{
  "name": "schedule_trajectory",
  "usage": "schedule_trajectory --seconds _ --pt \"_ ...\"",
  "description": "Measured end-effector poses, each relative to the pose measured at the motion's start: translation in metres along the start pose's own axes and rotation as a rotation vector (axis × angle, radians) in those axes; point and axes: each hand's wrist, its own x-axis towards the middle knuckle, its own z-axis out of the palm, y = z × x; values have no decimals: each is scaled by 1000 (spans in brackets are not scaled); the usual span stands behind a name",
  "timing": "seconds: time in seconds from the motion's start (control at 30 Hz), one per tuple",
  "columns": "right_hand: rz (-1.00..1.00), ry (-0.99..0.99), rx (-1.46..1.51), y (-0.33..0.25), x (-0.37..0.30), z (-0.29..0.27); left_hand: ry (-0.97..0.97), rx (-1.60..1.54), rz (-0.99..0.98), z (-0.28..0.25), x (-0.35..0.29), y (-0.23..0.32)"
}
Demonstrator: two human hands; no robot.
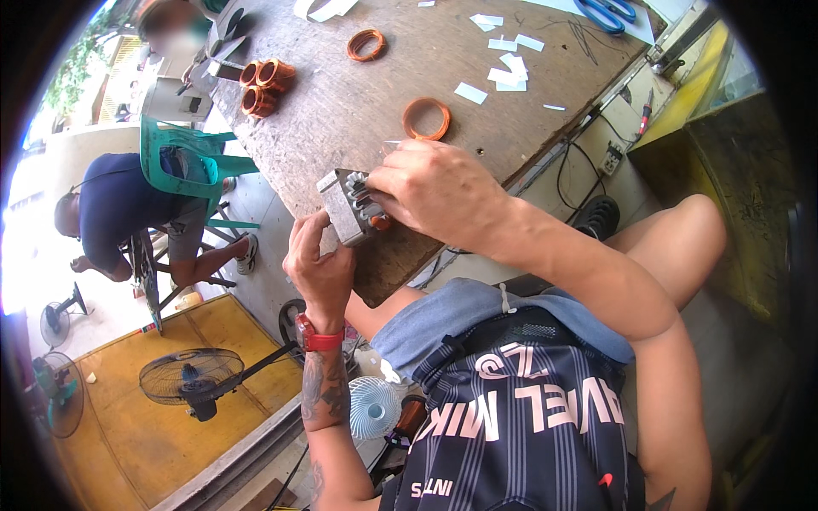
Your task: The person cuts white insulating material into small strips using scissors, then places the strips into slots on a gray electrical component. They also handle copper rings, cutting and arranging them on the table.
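Observation:
My left hand (322, 268), with a red watch on its wrist, grips the near side of a grey metal stator core (341, 209) at the table's corner. Pale slot liners show along the core's toothed opening, and a bit of orange copper winding (380, 222) sits at its near end. My right hand (439, 183) reaches over the core from the right, its fingers bunched at the slots. What they pinch is hidden beneath the hand. Just beyond my right knuckles lies a loose copper wire coil (427, 119) on the wooden table (324, 136).
Another copper coil (366, 45) and a cluster of wound coils (260, 100) lie farther back. White paper slips (509, 78) are scattered at the right, near blue-handled scissors (607, 13). A person (119, 200) bends by a green chair (175, 157). A fan (194, 376) stands at the left.

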Motion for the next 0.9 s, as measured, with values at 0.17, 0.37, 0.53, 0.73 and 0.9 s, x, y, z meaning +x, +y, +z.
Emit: schedule_trajectory --seconds 0.17,0.37,0.53,0.73,0.9 --pt "-116 5 -83 4 4 -3 -103 39 134 -1 14 -5" --pt "-258 28 -142 15 9 0 -395 -576 -357 -8 31 -4" --pt "-294 33 -151 16 9 3 -343 -512 -251 1 32 -4" --pt "-105 48 75 14 8 3 -311 -515 -213 -3 30 -16" --pt "-17 9 126 13 6 4 -100 -255 -122 12 8 -13"
